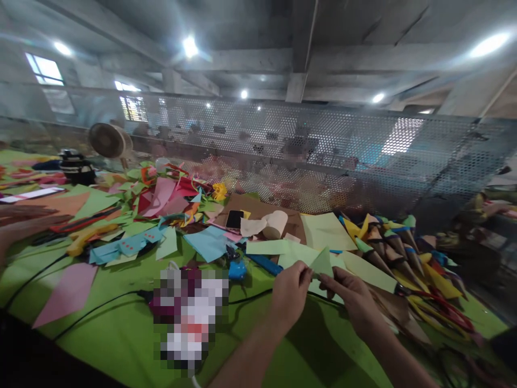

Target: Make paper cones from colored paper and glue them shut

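Between my two hands is a small piece of light green paper (323, 262), with a pointed tip sticking up. My left hand (291, 285) pinches its left edge between thumb and fingers. At the lower right edge, my right hand (350, 291) grips the same piece with thumb and fingertips. Pale green sheets (301, 250) lie on the table just behind my hands. A blue tool handle (264, 264) lies left of them, near a blue object (237, 269) whose kind I cannot make out.
Scissors with red and yellow handles (440, 312) lie right, near a pile of paper cones (388, 242). A yellow glue gun (86, 240), a paper roll (275, 224), coloured scraps (161, 194) and cords spread leftward. Another person's hand (24, 221) rests far left. A perforated metal screen (283, 151) stands behind.
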Tool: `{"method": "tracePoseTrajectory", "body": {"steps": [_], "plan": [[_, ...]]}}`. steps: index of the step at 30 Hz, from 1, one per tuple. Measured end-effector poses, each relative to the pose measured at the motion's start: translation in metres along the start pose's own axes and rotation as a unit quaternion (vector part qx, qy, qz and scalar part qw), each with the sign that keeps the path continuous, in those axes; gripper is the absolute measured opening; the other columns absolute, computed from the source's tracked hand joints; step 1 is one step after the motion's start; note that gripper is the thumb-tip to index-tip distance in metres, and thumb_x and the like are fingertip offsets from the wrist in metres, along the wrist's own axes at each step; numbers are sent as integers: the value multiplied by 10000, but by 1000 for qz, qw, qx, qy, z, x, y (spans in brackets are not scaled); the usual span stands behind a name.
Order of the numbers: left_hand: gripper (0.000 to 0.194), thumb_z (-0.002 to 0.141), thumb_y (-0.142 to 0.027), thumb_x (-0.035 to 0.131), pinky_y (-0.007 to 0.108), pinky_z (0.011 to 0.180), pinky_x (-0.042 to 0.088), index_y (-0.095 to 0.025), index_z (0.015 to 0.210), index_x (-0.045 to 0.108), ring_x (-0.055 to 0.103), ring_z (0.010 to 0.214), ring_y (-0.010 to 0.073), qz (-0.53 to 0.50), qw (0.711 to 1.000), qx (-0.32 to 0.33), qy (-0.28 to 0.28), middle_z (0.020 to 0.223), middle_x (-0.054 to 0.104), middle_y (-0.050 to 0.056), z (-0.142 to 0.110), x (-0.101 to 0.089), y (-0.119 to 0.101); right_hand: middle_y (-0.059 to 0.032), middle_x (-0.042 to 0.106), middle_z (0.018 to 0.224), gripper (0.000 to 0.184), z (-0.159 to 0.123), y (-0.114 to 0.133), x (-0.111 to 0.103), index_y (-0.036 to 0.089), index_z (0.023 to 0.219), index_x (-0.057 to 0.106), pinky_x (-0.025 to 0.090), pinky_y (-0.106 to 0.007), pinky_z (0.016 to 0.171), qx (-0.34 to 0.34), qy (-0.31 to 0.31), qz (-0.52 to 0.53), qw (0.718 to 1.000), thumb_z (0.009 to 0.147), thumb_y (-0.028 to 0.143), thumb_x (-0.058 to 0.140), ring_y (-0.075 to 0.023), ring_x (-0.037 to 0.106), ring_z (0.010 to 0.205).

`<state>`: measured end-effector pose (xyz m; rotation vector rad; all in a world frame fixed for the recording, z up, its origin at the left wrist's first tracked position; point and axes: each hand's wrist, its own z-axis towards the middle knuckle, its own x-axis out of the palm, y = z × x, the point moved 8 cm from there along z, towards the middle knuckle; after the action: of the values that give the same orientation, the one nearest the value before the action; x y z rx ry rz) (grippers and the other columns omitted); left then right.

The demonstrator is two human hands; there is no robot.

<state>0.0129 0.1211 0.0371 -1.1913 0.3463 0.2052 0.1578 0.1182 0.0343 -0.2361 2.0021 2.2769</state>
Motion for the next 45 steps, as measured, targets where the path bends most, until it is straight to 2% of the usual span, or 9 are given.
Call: {"method": "tracePoseTrajectory", "body": {"steps": [12,16,18,23,27,30,37,40,45], "plan": [[277,926,-264,469,244,547,236,-207,661,409,411,575,111,36,998,42,14,590,429,-57,-2,1,-7,-19,649,639,401,7,-10,-42,204,650,648,405,-263,546,17,-139,51,989,632,583,778,-141,498,571],[255,884,-266,539,256,529,247,-200,640,505,490,558,105,123,980,147,58,591,566,-44,-21,20,-38,-29,655,636,438,10,-16,-41,201,662,636,419,-265,546,44,-118,9,992,614,616,770,-148,516,577],[258,866,-347,580,267,526,277,-200,654,563,550,578,119,159,950,255,88,627,643,-23,-40,39,-61,-28,648,622,449,12,-15,-30,204,652,630,433,-274,567,44,-67,-54,995,648,642,733,-154,526,585],[283,814,-456,641,291,537,359,-209,677,643,628,641,150,177,873,452,57,681,711,1,-78,67,-91,9,598,569,517,17,-14,30,216,581,530,388,-265,505,51,119,-134,982,684,707,656,-125,472,505],[320,797,-482,684,303,546,401,-227,611,631,635,656,144,186,851,490,16,727,729,0,-82,65,-94,15,601,573,499,21,-12,82,213,619,510,343,-245,464,59,237,-145,959,741,686,613,-110,443,477],[342,792,-495,680,306,536,412,-220,597,619,632,631,143,175,859,480,15,694,718,1,-78,56,-97,11,626,602,450,31,-5,96,207,680,578,340,-245,453,37,240,-184,952,821,634,545,-112,443,465],[283,863,-410,579,303,520,394,-203,682,643,661,622,166,163,893,416,47,648,699,17,-72,46,-98,-58,755,991,267,50,-2,30,251,979,720,485,-411,804,-138,64,-430,890,833,425,579,-281,668,892],[283,882,-427,569,315,534,400,-211,720,653,663,635,165,167,896,407,61,708,728,22,-71,46,-96,-112,709,1210,434,45,-24,8,235,1162,700,436,-504,970,-142,76,-455,876,763,400,657,-362,620,1117],[249,877,-444,587,336,568,395,-223,806,677,680,723,197,189,897,392,81,785,749,35,-66,44,-92,-146,697,1232,461,28,-38,2,208,1220,693,439,-480,1003,-111,89,-445,884,792,373,655,-362,628,1146]]}}
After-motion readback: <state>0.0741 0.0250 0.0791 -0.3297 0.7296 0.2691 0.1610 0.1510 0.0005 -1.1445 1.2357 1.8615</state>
